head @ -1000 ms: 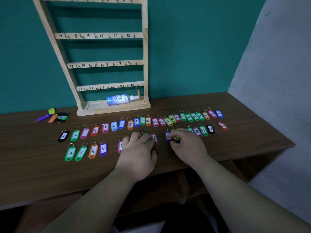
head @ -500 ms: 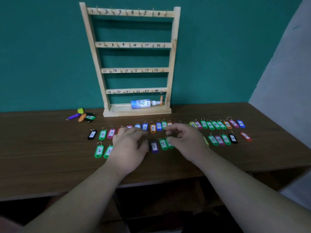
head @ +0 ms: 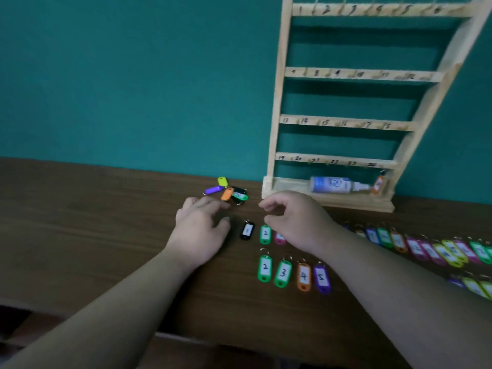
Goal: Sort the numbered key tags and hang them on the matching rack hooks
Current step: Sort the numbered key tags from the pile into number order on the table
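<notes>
The left hand (head: 202, 230) is low over the worktop (head: 80, 235), fingers stretched and empty, just left of the black tag marked 1 (head: 247, 230). The right hand (head: 295, 222) hovers above the far row of key tags (head: 415, 246), fingers loosely curled, thumb and forefinger apart, gripping nothing. At the far right, the rack (head: 275, 129) has a base tray (head: 346, 205) holding a white bottle (head: 335, 184) on its side (an orange tag (head: 378, 184) hangs beside it).
</notes>
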